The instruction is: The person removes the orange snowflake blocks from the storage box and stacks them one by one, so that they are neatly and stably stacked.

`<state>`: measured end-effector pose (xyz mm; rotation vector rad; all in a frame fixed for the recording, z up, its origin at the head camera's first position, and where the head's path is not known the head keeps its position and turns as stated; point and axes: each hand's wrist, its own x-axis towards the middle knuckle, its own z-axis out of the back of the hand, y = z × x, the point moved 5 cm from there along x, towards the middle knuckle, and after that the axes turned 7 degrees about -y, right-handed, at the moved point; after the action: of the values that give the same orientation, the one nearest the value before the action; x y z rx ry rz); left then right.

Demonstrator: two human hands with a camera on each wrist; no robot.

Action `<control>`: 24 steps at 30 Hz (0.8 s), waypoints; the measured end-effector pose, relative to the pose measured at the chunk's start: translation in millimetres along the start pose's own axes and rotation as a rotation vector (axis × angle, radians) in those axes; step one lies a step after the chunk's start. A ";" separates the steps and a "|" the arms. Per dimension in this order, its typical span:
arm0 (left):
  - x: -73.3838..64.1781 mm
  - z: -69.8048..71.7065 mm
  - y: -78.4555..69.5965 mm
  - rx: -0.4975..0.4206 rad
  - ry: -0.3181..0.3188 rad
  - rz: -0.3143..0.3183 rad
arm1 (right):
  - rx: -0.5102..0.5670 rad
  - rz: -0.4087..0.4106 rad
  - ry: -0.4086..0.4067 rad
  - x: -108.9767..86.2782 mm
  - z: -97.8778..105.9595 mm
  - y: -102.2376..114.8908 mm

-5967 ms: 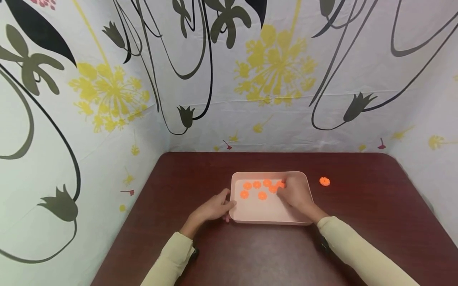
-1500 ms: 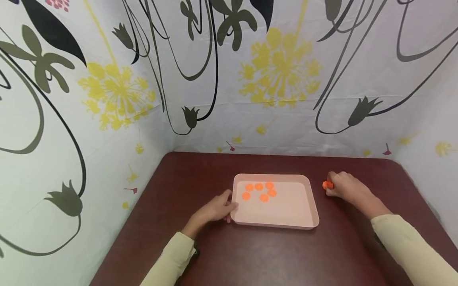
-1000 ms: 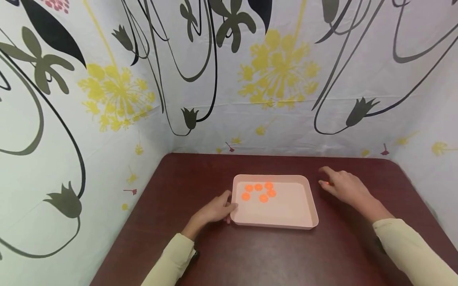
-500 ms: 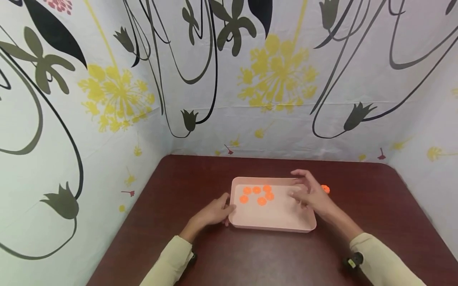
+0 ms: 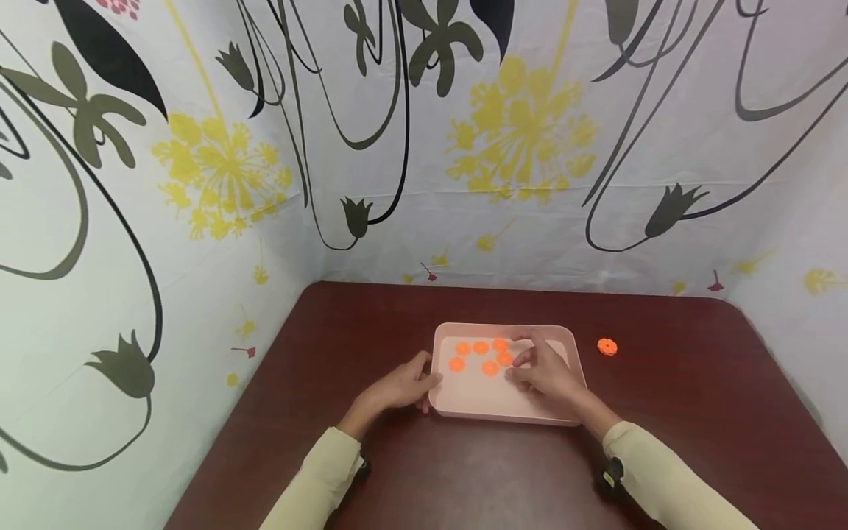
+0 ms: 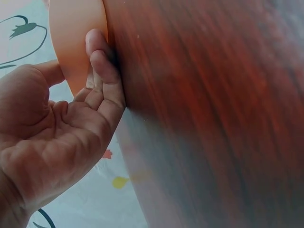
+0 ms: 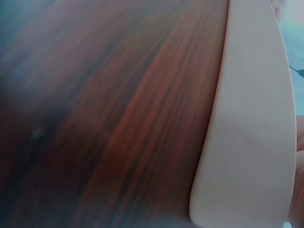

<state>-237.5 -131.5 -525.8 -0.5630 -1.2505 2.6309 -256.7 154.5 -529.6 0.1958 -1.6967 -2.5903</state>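
A pale pink tray [image 5: 464, 401] sits on the dark table with several orange, scalloped disc-like pieces [image 5: 480, 347] lying flat in its left half. My left hand [image 5: 397, 384] grips the tray's left edge; in the left wrist view its thumb is on one side of the tray wall [image 6: 78, 28] and the fingers on the other. Over the tray, my right hand [image 5: 546, 372] has its fingers spread apart, tips right at the rightmost pieces. A small pile of the same orange pieces [image 5: 606, 347] rests on the table right of the tray. In the right wrist view the tray wall hides most of this hand.
The brown wooden table [image 5: 503, 478] has rounded back corners. White cloth with a floral print [image 5: 411, 162] stands behind it and along both sides. Dark wrist devices [image 5: 611, 472] sit at the cuffs of the light sleeves.
My right hand took an orange piece from the tray to the pile on the right, let it go there, then came back left over the tray. My left hand stays at the tray's edge.
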 end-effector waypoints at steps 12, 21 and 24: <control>1.2 -1.6 -1.5 0.002 0.002 0.013 | -0.002 -0.096 -0.041 6.6 -0.7 -13.7; -0.1 -1.8 -3.0 -0.002 -0.005 0.021 | -0.054 -0.126 -0.060 10.6 -1.6 -14.5; -0.6 -1.4 -2.6 -0.003 -0.007 0.028 | -0.134 -0.089 -0.082 12.5 -3.9 -12.1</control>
<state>-236.4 -129.1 -524.5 -0.5771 -1.2582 2.6563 -268.1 154.6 -543.2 0.1655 -1.5650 -2.8018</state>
